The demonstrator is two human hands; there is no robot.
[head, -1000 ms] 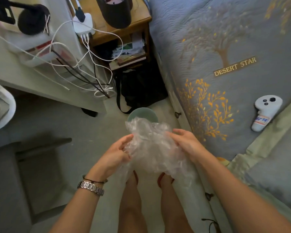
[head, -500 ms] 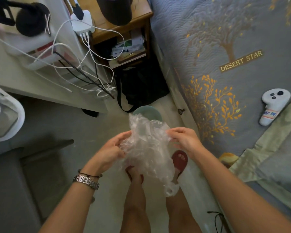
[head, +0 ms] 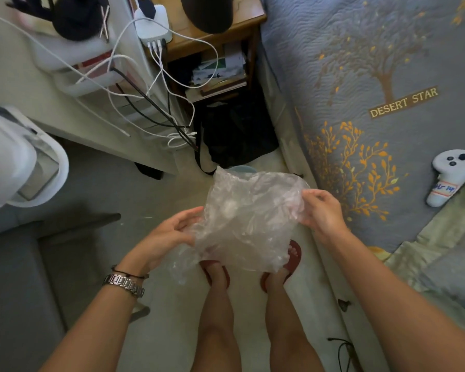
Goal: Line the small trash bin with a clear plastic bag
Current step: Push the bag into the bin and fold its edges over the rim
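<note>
Pinching the right edge of a crumpled clear plastic bag (head: 249,224), the right hand (head: 323,214) closes thumb and fingertips on the film, palm turned inward, forearm running down to the lower right corner. The left hand (head: 169,234) sits lower and to the left, fingers curled loosely with the thumb up against the bag's left side; it touches the film, though whether it truly grips is hard to tell. A silver metal link watch (head: 124,282) and a thin black band circle that wrist.

Between the two hands the bag is spread roughly sideways, its longer span running from lower left to upper right, the top edge raised away from the person and a loose tail drooping near the left wrist. Its film is thin, wrinkled and glossy, letting the red slippers (head: 293,257) and pale floor (head: 156,200) show through.

Just beyond the bag's top edge, a sliver of the small pale green round trash bin (head: 239,168) peeks out on the floor, mostly hidden. Behind it slumps a black fabric bag (head: 236,135). A grey quilted bedspread (head: 360,63) with orange embroidered trees lies to the right, carrying a white plastic game controller (head: 450,178).
</note>
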